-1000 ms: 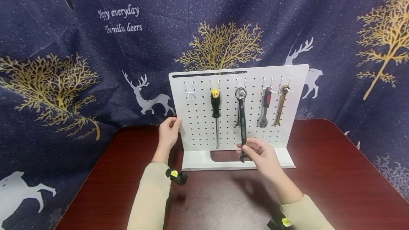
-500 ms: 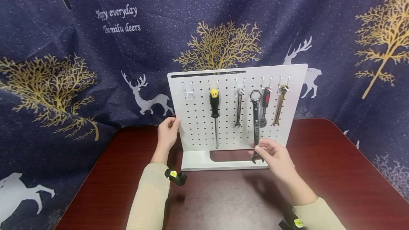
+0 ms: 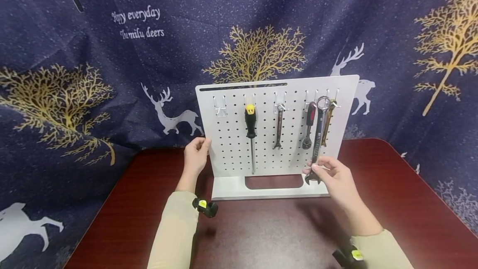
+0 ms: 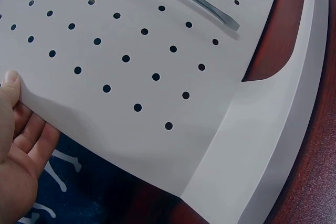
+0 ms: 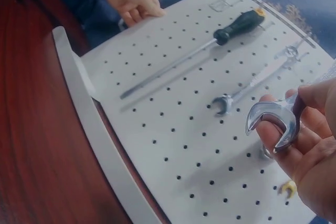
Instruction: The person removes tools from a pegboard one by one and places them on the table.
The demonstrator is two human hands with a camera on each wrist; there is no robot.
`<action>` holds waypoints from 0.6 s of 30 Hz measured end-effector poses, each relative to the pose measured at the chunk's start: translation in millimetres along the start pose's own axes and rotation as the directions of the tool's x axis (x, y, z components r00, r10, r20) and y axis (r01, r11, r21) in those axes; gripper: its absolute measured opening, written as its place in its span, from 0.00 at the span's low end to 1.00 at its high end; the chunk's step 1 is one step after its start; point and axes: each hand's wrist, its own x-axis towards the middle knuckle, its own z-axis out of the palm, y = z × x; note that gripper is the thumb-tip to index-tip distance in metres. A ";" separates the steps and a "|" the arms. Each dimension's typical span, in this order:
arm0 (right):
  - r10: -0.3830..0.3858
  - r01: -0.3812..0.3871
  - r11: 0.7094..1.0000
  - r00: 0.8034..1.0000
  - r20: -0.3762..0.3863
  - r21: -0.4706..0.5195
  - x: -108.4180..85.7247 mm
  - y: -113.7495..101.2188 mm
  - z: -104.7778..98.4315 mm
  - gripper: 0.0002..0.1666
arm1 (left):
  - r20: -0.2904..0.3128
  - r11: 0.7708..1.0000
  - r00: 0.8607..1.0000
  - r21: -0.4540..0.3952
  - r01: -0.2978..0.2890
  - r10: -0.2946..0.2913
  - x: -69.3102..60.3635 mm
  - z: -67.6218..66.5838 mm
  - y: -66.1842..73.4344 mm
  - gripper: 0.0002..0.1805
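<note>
My left hand (image 3: 196,155) pinches the left edge of a white pegboard (image 3: 232,134), thumb in front and fingers behind, as the left wrist view also shows. With the right hand (image 3: 337,182) I hold a combination wrench (image 3: 318,138) near its lower open end (image 5: 272,110), between thumb and fingers. Its ring end points up, in front of the right part of the board. It overlaps a brass-coloured wrench (image 3: 327,125) on the far-right hook, partly hiding it. Just left of it hangs a ratchet (image 3: 310,115) with a red-and-black handle. Whether the ring touches a hook, I cannot tell.
A screwdriver (image 3: 251,121) with a black-and-yellow handle and a smaller wrench (image 3: 279,128) hang farther left. The leftmost hook (image 3: 221,110) bears no tool. The board's base (image 3: 229,188) stands on a dark red table (image 3: 242,235), before a blue deer-patterned cloth (image 3: 179,61).
My right hand has carried the combination wrench rightward, from in front of the smaller wrench, past the ratchet, to the brass-coloured wrench. The left hand stays on the board's edge.
</note>
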 end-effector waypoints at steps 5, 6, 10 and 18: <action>-0.014 0.014 1.000 0.999 -0.028 0.017 1.4 -3.0 -9.8 0.06 | -0.002 1.000 1.000 -0.003 -0.001 0.001 0.2 0.5 -0.2 0.13; -0.019 0.020 0.999 0.999 -0.036 0.029 1.6 -3.2 -11.7 0.07 | -0.003 1.000 1.000 -0.005 -0.001 0.001 0.1 0.4 0.1 0.13; -0.059 0.065 0.994 0.996 -0.060 0.086 3.0 1.3 -21.5 0.07 | -0.003 1.000 1.000 -0.011 -0.002 0.002 -0.6 0.3 1.4 0.13; -0.158 0.158 0.940 0.987 -0.023 0.303 6.8 35.7 -54.3 0.20 | 0.004 1.000 1.000 -0.012 0.004 -0.004 -1.5 -1.3 2.8 0.13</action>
